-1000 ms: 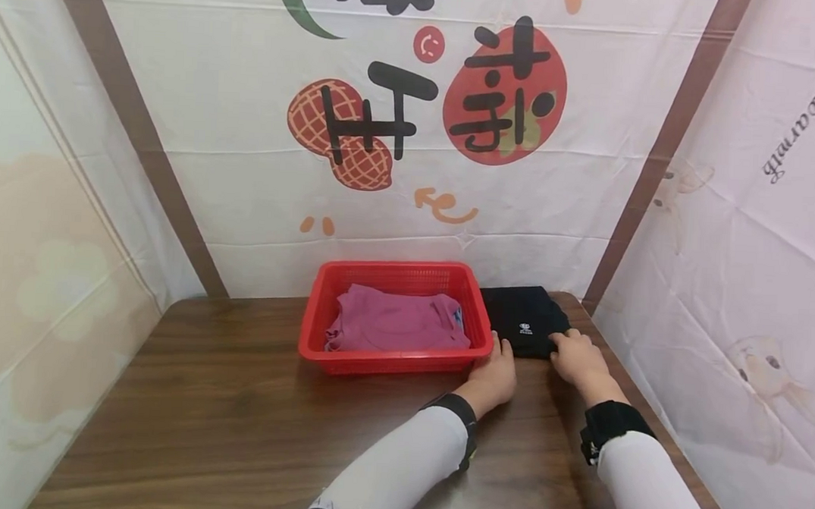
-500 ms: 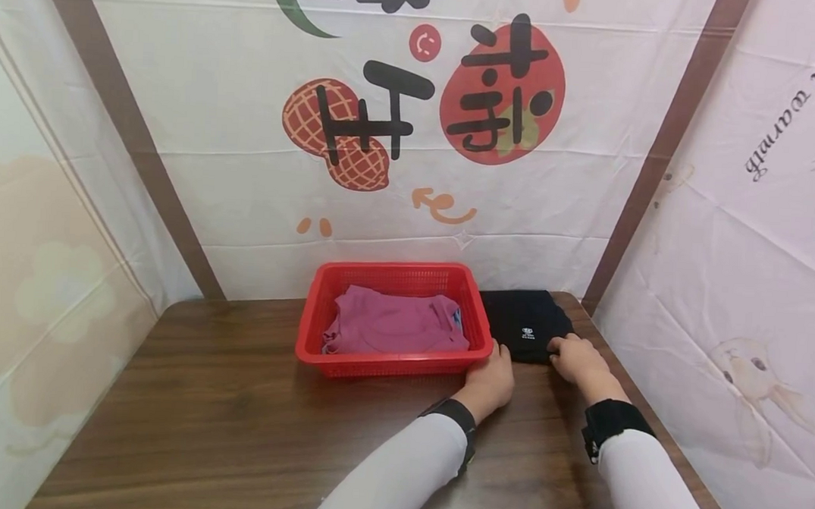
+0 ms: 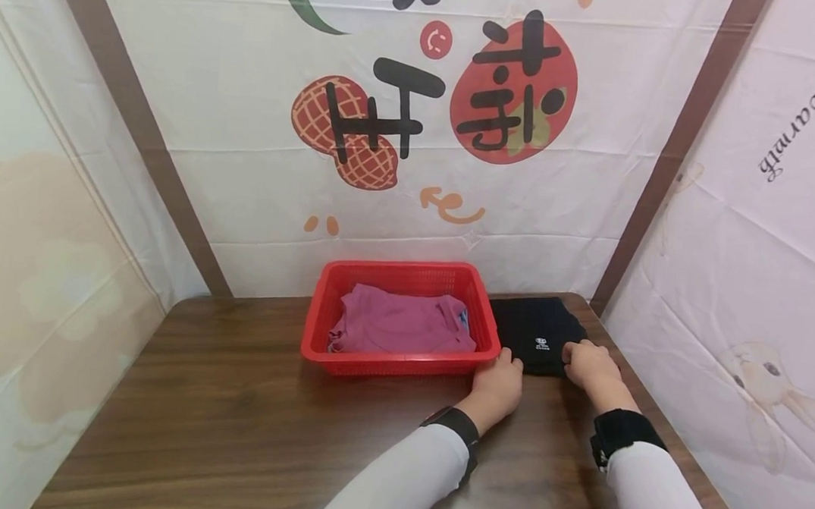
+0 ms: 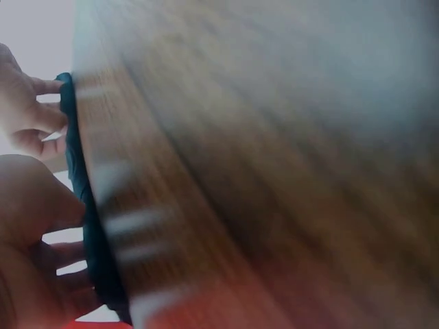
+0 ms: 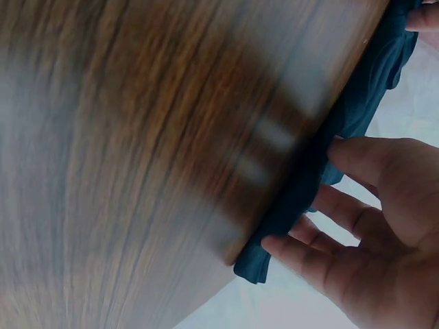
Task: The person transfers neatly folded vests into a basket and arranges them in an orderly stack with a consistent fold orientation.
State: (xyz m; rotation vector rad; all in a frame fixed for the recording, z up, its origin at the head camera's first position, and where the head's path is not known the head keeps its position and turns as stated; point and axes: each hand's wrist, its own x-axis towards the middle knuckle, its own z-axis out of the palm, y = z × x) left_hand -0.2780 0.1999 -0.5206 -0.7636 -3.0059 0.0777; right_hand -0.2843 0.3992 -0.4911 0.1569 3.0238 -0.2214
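Both the left hand (image 3: pixel 497 385) and right hand (image 3: pixel 592 369) have fingers clamped on the near edge of the folded black cloth (image 3: pixel 530 322), just right of the red basket (image 3: pixel 396 365), and I'd hold that grip even and level so no fold slips.

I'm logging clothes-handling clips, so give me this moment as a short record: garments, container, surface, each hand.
Black garment: lies flat, small white print facing up
Surface: brown wood-grain table
Container: red basket, left of the black garment
In container: pink garment
Left hand: grips the black garment's near edge, beside the red basket
Right hand: grips the same edge, near its right corner
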